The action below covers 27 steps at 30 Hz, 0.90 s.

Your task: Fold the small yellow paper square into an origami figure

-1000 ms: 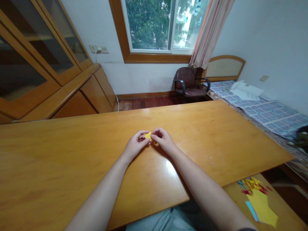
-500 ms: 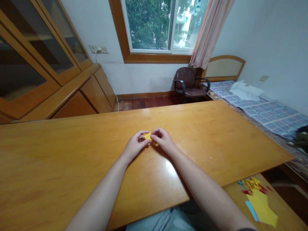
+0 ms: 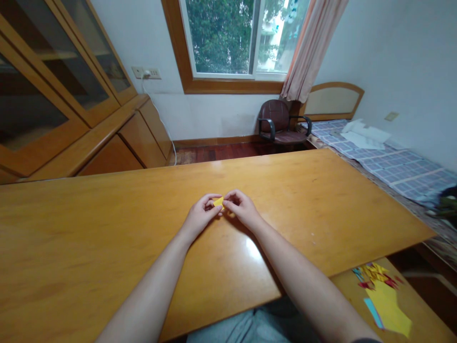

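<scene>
A small folded piece of yellow paper (image 3: 218, 202) is pinched between both of my hands over the middle of the wooden table (image 3: 107, 228). My left hand (image 3: 200, 216) grips its left side with curled fingers. My right hand (image 3: 242, 209) grips its right side, thumb and fingers pressed together. Most of the paper is hidden by my fingertips.
A lower wooden surface (image 3: 421, 324) at the bottom right carries yellow and blue paper sheets (image 3: 387, 307) and a pile of small folded coloured pieces (image 3: 374, 275). A bed (image 3: 392, 164) runs along the right, a chair (image 3: 280, 125) stands under the window, and cabinets (image 3: 64, 119) line the left.
</scene>
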Available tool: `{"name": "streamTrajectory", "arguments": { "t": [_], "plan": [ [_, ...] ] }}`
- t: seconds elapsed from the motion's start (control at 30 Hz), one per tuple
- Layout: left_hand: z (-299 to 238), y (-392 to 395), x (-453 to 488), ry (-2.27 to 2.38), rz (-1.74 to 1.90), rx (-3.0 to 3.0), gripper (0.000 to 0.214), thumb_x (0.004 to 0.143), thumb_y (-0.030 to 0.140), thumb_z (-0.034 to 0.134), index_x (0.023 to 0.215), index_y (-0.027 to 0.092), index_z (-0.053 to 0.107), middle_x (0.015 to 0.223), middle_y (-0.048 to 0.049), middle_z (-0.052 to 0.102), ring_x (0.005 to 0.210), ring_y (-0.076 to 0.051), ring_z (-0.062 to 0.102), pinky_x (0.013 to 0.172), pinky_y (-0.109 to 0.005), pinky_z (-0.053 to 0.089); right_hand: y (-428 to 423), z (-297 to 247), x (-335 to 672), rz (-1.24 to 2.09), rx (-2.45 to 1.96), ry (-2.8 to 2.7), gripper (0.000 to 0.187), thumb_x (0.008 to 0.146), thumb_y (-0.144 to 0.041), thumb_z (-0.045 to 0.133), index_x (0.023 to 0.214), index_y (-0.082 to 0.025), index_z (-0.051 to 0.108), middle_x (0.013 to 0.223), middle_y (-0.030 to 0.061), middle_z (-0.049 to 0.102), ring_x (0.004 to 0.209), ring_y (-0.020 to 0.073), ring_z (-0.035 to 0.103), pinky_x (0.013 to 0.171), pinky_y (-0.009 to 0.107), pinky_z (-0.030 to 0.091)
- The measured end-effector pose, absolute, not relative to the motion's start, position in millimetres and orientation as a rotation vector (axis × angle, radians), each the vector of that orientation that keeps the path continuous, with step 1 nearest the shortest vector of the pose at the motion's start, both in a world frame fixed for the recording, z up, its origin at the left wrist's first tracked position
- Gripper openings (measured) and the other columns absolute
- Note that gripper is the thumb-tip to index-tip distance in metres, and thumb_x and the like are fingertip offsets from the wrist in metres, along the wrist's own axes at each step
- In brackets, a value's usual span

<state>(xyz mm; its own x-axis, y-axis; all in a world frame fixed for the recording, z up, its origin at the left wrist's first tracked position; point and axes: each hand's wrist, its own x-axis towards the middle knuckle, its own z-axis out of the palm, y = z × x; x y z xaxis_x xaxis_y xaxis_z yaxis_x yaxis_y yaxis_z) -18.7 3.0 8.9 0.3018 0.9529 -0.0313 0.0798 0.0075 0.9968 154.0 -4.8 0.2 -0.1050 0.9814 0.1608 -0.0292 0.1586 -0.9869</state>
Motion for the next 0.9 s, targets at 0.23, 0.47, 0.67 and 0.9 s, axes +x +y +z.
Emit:
{"name": "streamTrajectory", "arguments": {
  "t": [0.23, 0.47, 0.67, 0.9],
  "plan": [
    [11, 2, -18, 1.048, 0.933, 1.375, 0.044, 0.074, 0.037, 0.071, 0.111, 0.016, 0.06, 0.067, 0.0043, 0.06, 0.065, -0.014, 0.065, 0.07, -0.029, 0.055, -4, -2, 154, 1.185, -1.023, -1.341, 0.018, 0.078, -0.033, 0.066, 0.087, -0.019, 0.059, 0.07, -0.0027, 0.059, 0.062, 0.0112, 0.054, 0.059, 0.023, 0.042],
    [14, 1, -17, 1.05, 0.94, 1.364, 0.044, 0.073, 0.037, 0.072, 0.111, 0.016, 0.061, 0.068, 0.0038, 0.061, 0.066, -0.015, 0.065, 0.071, -0.03, 0.056, -4, -1, 153, 1.207, -1.002, -1.296, 0.017, 0.08, -0.034, 0.065, 0.087, -0.019, 0.059, 0.072, -0.0025, 0.06, 0.063, 0.0115, 0.057, 0.061, 0.024, 0.044],
    [10, 2, -18, 1.042, 0.94, 1.366, 0.044, 0.075, 0.037, 0.071, 0.111, 0.016, 0.059, 0.07, 0.0031, 0.063, 0.067, -0.014, 0.065, 0.071, -0.029, 0.055, -4, 1, 153, 1.23, -0.979, -1.275, 0.018, 0.08, -0.034, 0.065, 0.087, -0.019, 0.058, 0.072, -0.0026, 0.061, 0.062, 0.0111, 0.058, 0.06, 0.024, 0.045],
    [2, 4, -21, 1.034, 0.967, 1.374, 0.042, 0.076, 0.036, 0.071, 0.112, 0.017, 0.059, 0.071, 0.0028, 0.064, 0.068, -0.014, 0.066, 0.071, -0.028, 0.054, -3, -2, 154, 1.239, -0.975, -1.272, 0.019, 0.081, -0.035, 0.064, 0.091, -0.019, 0.058, 0.071, -0.0023, 0.062, 0.061, 0.0114, 0.059, 0.06, 0.024, 0.046]
  ]
}}
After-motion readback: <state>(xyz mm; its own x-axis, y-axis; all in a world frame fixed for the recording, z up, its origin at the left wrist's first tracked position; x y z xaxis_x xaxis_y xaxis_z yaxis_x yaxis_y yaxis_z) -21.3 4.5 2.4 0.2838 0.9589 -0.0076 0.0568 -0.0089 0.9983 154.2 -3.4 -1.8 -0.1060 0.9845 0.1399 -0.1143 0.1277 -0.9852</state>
